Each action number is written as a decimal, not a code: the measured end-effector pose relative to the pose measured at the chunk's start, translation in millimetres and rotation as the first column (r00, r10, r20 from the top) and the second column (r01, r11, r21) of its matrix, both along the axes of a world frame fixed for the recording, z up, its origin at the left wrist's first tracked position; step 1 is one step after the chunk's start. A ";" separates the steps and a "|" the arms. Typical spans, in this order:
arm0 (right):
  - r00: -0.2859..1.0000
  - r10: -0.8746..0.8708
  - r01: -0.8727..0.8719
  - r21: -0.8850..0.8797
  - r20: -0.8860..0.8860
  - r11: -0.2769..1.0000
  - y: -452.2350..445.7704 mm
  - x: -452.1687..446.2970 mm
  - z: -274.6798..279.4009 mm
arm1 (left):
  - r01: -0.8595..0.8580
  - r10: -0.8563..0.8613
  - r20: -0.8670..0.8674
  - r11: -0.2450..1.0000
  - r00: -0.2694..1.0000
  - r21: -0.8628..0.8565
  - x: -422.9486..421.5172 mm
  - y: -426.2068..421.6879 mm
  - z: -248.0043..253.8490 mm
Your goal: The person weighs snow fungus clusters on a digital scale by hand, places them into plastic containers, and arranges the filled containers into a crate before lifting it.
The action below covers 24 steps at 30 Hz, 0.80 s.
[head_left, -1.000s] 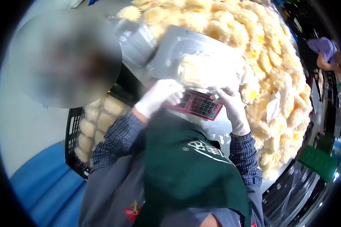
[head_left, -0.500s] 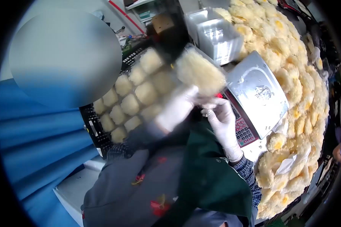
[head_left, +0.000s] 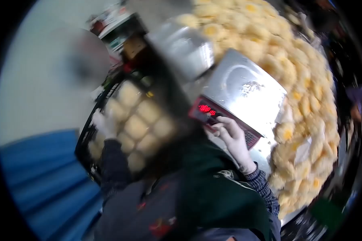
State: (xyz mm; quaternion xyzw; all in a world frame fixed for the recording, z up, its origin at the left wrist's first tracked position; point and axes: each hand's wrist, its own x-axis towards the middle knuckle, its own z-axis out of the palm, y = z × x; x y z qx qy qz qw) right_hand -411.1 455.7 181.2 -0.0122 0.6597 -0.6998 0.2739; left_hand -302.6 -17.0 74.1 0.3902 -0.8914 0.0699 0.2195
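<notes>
My left hand, in a white glove, reaches over the left side of a black crate. Motion smears its fingers, so I cannot tell whether it holds one of the clear packs there. The crate holds rows of packs with pale yellow contents. In front of the digital scale is my gloved right hand. Its fingers are curled together close to the lit red display; anything pinched between them is too small to make out. Nothing rests on the scale's metal plate.
Clear plastic boxes, blurred, stand beyond the scale. A large heap of pale yellow ruffled clumps, like dried snow fungus, curves round the back and right. White paper lies on it. Blue cloth hangs at left; another person's arm shows far right.
The pack that was held up between my hands has left that spot. My left hand has swung left to the crate; my right hand stays by the scale. The view has turned.
</notes>
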 end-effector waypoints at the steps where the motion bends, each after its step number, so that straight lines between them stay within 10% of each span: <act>1: 1.000 -0.016 0.016 0.014 -0.002 1.000 7.5 -1.0 0.3 | 0.148 -0.131 -0.193 0.986 0.972 0.074 -29.1 21.6 19.3; 3: 0.989 -0.142 0.139 0.063 0.037 0.988 19.1 -1.6 -5.7 | 0.543 -0.339 -0.445 0.680 0.829 0.493 -89.1 76.8 65.9; 7: 0.977 -0.152 0.168 0.103 -0.148 0.980 36.4 -6.0 3.2 | 0.857 -0.857 -0.124 0.510 0.500 -0.071 -191.4 187.7 128.9; 11: 0.945 -0.220 0.279 0.250 -0.241 0.927 67.7 -12.5 21.5 | 0.876 -0.898 0.056 0.437 0.436 0.205 -240.4 195.2 118.9; 15: 0.893 -0.394 0.441 0.258 -0.216 0.859 124.4 -32.6 -1.2 | 0.783 -0.835 -0.240 0.309 0.496 0.540 -259.3 194.6 127.2; 19: 0.750 -0.226 0.588 0.471 -0.621 0.657 164.4 -101.1 -4.1 | 0.775 -0.808 -0.270 0.320 0.524 0.545 -264.0 187.5 148.9; 21: 0.799 -0.310 0.581 0.529 -0.515 0.618 166.5 -151.0 9.2 | 0.813 -0.784 -0.331 0.348 0.526 0.468 -259.7 194.3 170.7; 24: 0.622 0.087 0.731 0.616 -0.778 0.294 165.6 -219.5 -21.4 | 0.891 -0.852 -0.301 0.343 0.428 0.297 -239.0 247.0 209.7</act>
